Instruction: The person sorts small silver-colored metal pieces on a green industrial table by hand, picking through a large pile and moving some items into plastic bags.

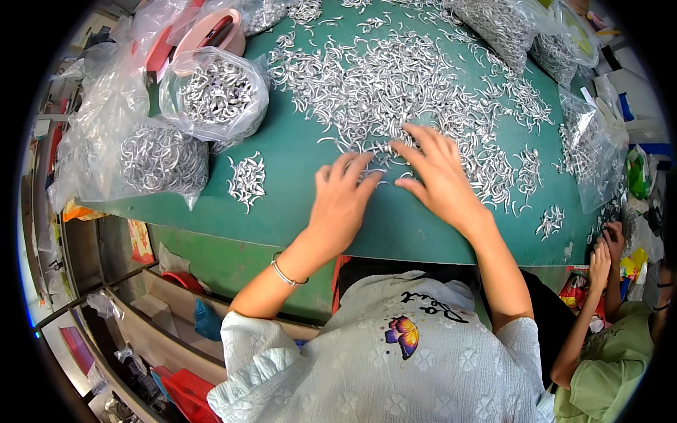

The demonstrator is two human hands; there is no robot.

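A broad spread of small curved silvery metal pieces (402,77) covers the middle of the green table (282,218). My left hand (338,201) is at the near edge of this spread, its slightly blurred fingers apart and touching or just above a few loose pieces. To its right, my right hand (441,176) lies over the pieces with fingers spread and thumb pointing left. Neither hand shows a piece held in it. A metal bangle (288,273) circles my left wrist. A small separate pile of pieces (247,181) lies left of my hands.
Clear plastic bags of pieces (163,158) stand at the left, near a pink basin (209,34). Another full bag (497,28) sits at the back right. A smaller pile (550,222) lies near the right front edge. Beyond it are a co-worker's hands (605,254).
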